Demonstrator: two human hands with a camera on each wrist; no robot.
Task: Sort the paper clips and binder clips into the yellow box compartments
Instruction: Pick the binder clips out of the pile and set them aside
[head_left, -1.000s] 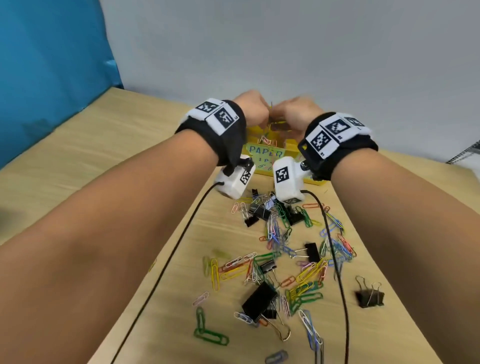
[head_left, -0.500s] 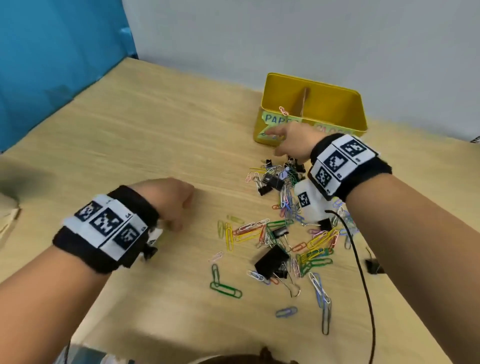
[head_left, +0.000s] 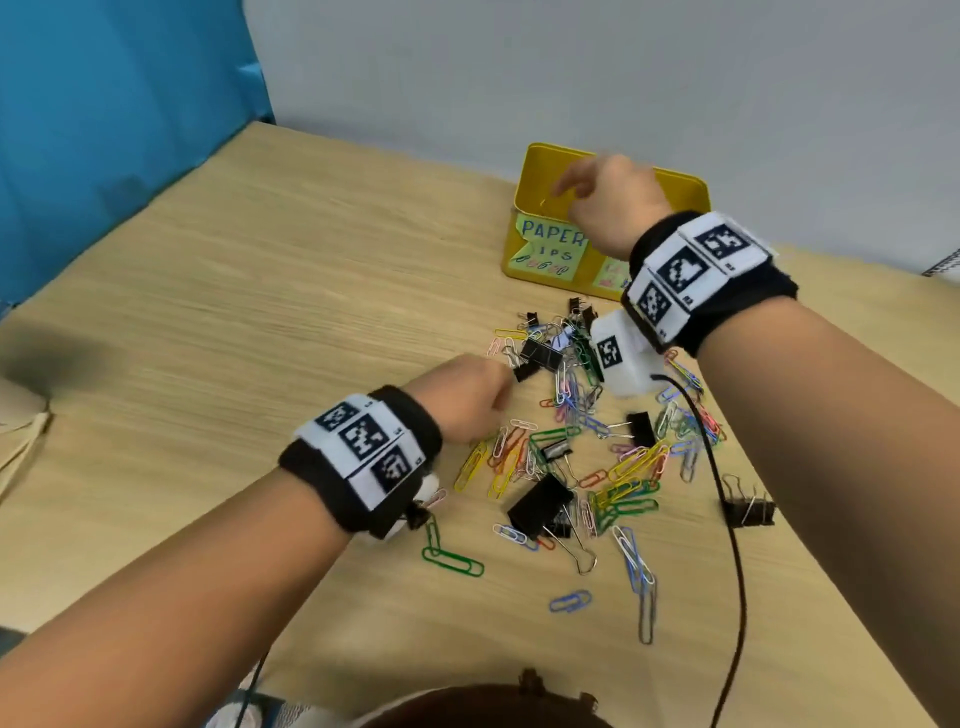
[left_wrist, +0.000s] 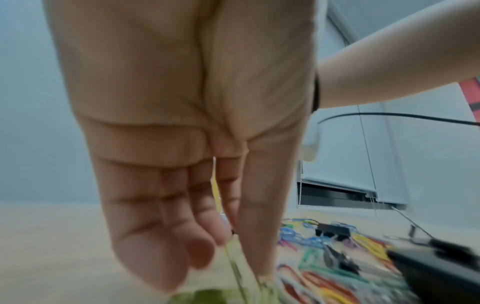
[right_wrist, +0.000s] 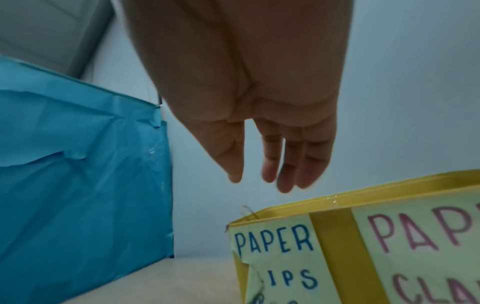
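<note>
Early in the sort, by our reading. Nearly everything is loose on the wooden table: a dense scatter of coloured paper clips mixed with black binder clips, lying in front of the yellow box. One binder clip sits apart to the right of the scatter, and a few paper clips lie alone toward the near edge.

The box stands at the far side of the table, with a label reading "PAPER ...IPS" on its left front and a second, pink-lettered label on its right. We cannot see the inside well; in the right wrist view a thin wire loop pokes up at the left compartment's near rim, so at least one clip seems to be in or on it.

Our right hand hangs over the left compartment, fingers loosely extended and spread, nothing in them; we judge a clip has just been let go here.

Our left hand is low at the left edge of the scatter. In the left wrist view, thumb and forefinger appear closed on a thin, blurred yellow-green paper clip.

Left to do: almost the whole pile, both kinds.
</note>
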